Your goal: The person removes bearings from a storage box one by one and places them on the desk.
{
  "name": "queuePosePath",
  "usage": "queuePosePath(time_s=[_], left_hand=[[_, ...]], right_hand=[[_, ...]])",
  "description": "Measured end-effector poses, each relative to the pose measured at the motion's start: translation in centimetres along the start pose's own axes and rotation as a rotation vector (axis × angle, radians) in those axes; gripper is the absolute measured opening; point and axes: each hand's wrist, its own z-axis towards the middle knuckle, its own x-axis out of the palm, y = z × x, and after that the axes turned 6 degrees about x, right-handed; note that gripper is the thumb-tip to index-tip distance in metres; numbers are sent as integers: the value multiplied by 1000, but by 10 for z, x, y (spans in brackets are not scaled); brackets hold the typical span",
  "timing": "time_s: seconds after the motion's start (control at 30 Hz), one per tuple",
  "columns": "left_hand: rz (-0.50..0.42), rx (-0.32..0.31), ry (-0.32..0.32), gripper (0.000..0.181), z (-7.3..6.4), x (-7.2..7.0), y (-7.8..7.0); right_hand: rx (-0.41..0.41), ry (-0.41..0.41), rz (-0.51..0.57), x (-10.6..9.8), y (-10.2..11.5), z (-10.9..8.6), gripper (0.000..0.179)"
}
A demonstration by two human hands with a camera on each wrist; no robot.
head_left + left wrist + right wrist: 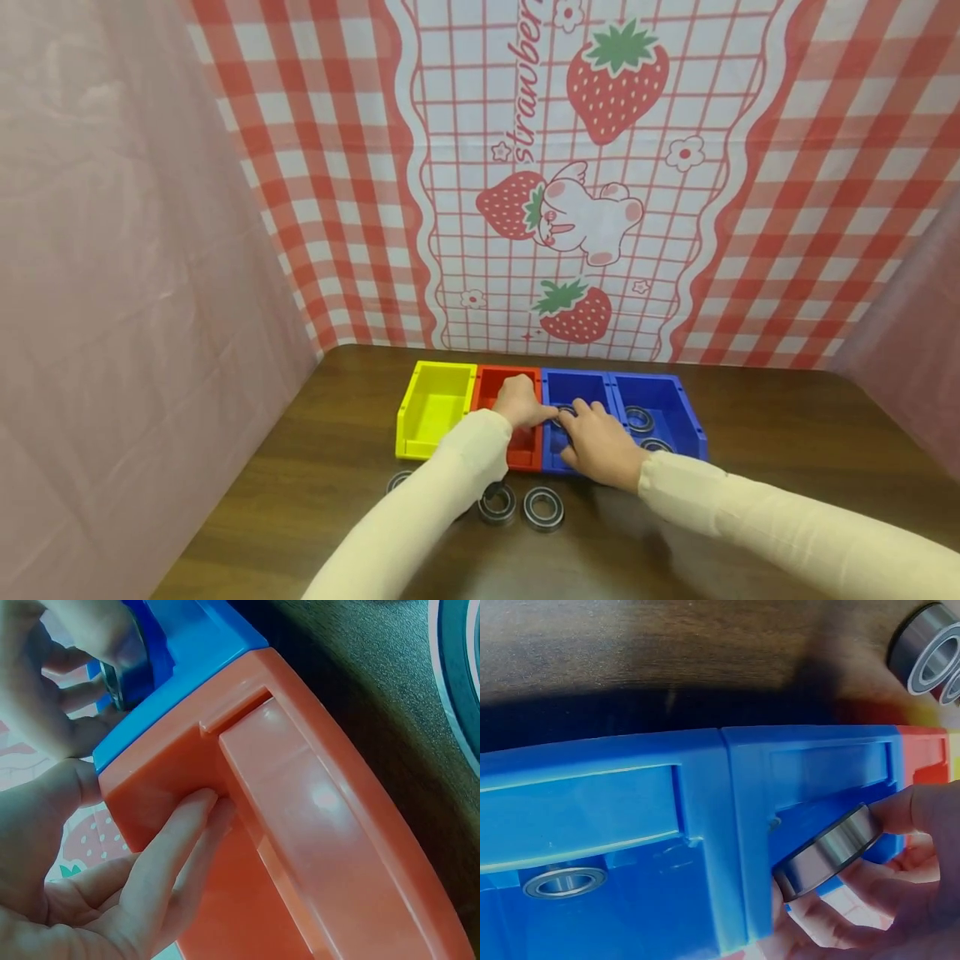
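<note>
We find the right hand [603, 448] gripping a tilted bearing [829, 855] near the left edge of the left blue bin [577, 385]. We record the left hand [519, 402] pinching the red bin's [492, 383] right edge; other bearings [528, 509] lie beyond its front edge.

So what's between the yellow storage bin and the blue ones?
The red storage bin. The head view shows it standing between the yellow storage bin and the two blue storage bins.
</note>
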Motion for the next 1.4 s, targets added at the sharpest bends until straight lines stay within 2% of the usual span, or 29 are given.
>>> queuePosePath(time_s=[0.23, 0.7, 0.93, 1.2, 1.4], left_hand=[[-3, -6, 2, 34, 0, 0, -1], [-29, -5, 5, 30, -1, 0, -2], [-47, 0, 13, 28, -4, -1, -4], [-49, -7, 8, 31, -5, -2, -4], [-47, -6, 6, 29, -6, -1, -5]], right_hand=[[-62, -57, -22, -3, 3, -8, 36], [-97, -88, -37, -8, 5, -30, 27], [-101, -58, -16, -7, 9, -45, 28], [-102, -16, 5, -4, 13, -54, 28], [-90, -32, 12, 1, 13, -60, 27]])
